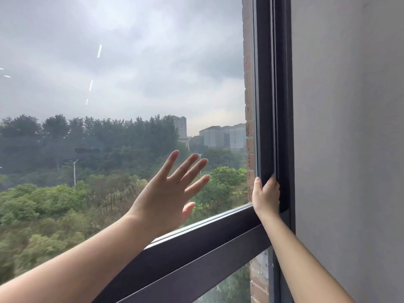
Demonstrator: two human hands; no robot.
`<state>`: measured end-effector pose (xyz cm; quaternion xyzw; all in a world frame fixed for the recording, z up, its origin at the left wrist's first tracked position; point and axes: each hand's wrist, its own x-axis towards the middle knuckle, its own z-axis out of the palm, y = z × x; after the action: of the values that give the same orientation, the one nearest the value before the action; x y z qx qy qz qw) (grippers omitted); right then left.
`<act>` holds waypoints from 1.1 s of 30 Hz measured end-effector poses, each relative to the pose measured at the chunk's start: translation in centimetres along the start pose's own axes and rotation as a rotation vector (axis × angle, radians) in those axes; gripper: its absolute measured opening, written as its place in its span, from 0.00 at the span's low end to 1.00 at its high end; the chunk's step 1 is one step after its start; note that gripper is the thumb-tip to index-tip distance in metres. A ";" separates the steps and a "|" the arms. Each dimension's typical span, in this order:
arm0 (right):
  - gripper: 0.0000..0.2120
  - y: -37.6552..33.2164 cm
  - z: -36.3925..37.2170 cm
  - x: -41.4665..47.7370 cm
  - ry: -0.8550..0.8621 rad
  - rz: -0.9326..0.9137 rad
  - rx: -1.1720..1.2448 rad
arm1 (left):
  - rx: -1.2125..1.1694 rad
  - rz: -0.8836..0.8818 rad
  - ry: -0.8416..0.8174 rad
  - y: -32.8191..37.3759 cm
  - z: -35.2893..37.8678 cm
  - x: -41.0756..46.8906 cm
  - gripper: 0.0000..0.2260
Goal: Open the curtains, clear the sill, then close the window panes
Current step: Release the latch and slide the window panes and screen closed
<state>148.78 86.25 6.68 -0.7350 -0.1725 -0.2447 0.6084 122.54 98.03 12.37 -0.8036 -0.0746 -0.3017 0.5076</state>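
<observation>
The clear glass pane (109,84) is steadied by the spread left hand (166,193), its dark metal frame (265,106) gripped by the right hand (265,195), seemingly for closing

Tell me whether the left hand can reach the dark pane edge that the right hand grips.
Probably yes. The left hand, open with fingers spread at the glass, is close beside the pane edge, only bare glass between. The right hand grips it low down; above that it is free.
</observation>
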 end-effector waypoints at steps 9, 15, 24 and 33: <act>0.31 -0.5 -0.4 -0.5 0.044 0.009 0.157 | 0.031 0.008 0.021 -0.5 -0.1 -1.1 0.31; 0.18 -0.8 -0.9 -1.0 -0.033 0.029 0.262 | 0.029 0.005 0.019 -1.5 -0.7 -2.5 0.31; 0.19 -0.9 -0.8 -1.4 -0.215 -0.070 0.202 | 0.071 -0.010 0.014 -3.1 -1.2 -5.0 0.29; 0.30 -2.8 -3.3 0.3 -0.539 -0.143 0.282 | 0.105 -0.016 -0.009 -4.1 -1.9 -7.0 0.29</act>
<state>147.00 83.51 9.57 -0.6677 -0.4112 -0.0569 0.6179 114.32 99.63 12.20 -0.7767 -0.0990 -0.2976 0.5462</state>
